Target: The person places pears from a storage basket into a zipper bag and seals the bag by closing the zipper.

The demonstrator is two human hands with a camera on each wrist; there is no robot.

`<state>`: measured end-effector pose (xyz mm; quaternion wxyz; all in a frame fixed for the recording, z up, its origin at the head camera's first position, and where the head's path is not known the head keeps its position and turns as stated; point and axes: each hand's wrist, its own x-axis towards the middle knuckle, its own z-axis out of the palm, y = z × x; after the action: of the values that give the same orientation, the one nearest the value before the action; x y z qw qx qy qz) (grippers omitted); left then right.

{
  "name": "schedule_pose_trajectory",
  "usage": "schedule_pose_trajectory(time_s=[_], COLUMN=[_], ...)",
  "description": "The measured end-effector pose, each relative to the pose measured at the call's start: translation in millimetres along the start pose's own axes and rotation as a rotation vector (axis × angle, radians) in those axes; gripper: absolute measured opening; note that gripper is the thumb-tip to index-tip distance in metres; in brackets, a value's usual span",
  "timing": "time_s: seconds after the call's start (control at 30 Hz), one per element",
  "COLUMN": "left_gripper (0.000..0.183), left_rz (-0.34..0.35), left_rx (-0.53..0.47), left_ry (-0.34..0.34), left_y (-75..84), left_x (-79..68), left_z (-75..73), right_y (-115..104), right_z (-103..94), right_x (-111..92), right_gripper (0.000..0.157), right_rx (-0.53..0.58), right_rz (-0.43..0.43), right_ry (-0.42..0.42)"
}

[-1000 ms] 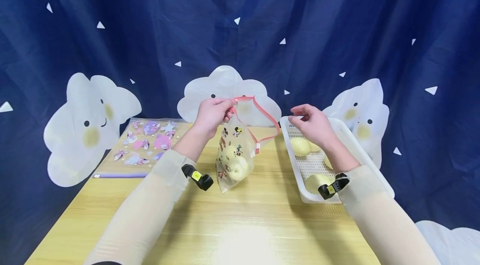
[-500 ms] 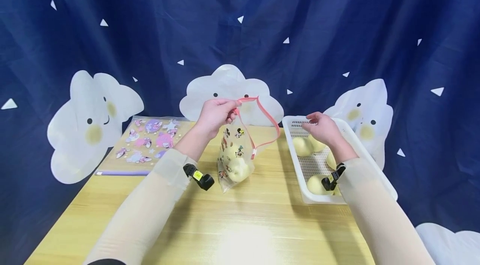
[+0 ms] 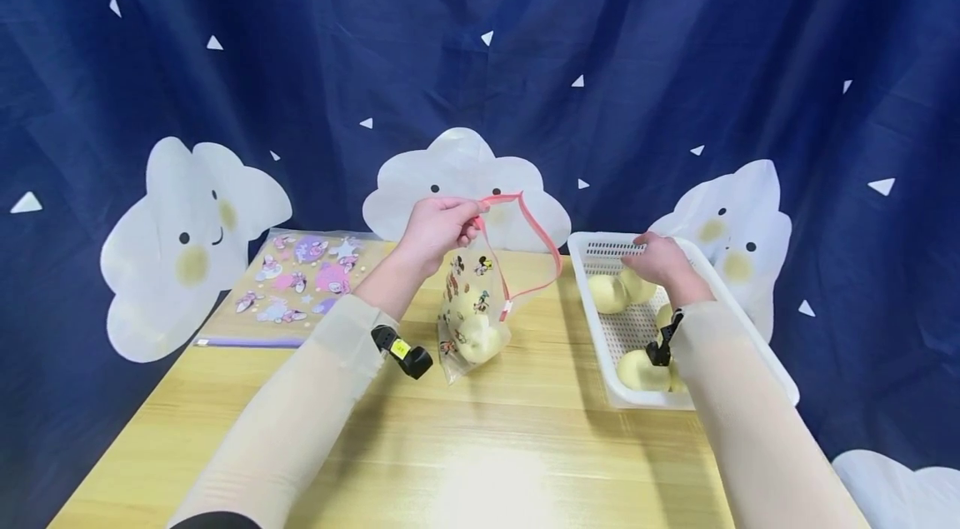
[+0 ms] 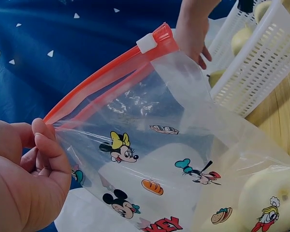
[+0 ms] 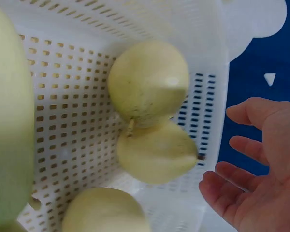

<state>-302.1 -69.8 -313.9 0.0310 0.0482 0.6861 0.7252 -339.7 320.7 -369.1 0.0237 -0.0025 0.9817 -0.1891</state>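
Note:
My left hand [image 3: 442,233] pinches the pink-red rim of a clear slider zip bag [image 4: 150,116] with cartoon prints, keeping its mouth partly spread. Pale yellow pears [image 3: 480,341] fill the bag's lower part, close over the table. In the left wrist view, the white slider [image 4: 146,43] is near the far end of the rim. My right hand [image 5: 261,164] reaches over the far end of a white perforated basket [image 3: 597,337], fingers spread and holding nothing. Several pears [image 5: 147,79] lie in that basket, two of them touching each other just beside the fingertips.
A second clear zip bag [image 3: 300,279] with pink and purple prints and a purple zip lies flat on the wooden table [image 3: 360,446] at the left. Behind the table hangs a dark blue curtain [image 3: 420,29] with white clouds and triangles.
My right hand has moved right and down from beside the bag's mouth to over the basket's pears. The left hand keeps its hold on the bag; the head view has shifted slightly.

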Motion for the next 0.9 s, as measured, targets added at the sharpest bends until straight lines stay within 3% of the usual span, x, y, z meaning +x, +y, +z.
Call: schedule_pose_trajectory(time_s=[0.33,0.43,0.57,0.73,0.9], left_gripper=[0.023,0.023,0.024,0.024,0.024], left_rz=[0.001,0.000,-0.003,-0.003,-0.006], left_rx=[-0.002,-0.007,-0.008,-0.001,0.000], left_ry=[0.004,0.001,0.000,0.001,0.003], left_y=[-1.6,-2.5,-2.6,-2.0,-2.2], left_x=[2.5,3.4,4.0,3.0,1.8], left_z=[0.0,-0.2,-0.5,-0.5,-0.3], right_y=[12,15,18,17,20], right_z=[10.7,11.0,10.4,10.4,11.1], right_x=[-2,-6,-12,-18,-21], right_gripper=[0.071,0.070,0.069,0.064,0.070], right_rx=[-0.084,-0.096,-0.030,-0.018,-0.028], right_rz=[0.038,0.062,0.114,0.097,0.061], right_ry=[-0.188,-0.192,-0.197,-0.167,-0.167])
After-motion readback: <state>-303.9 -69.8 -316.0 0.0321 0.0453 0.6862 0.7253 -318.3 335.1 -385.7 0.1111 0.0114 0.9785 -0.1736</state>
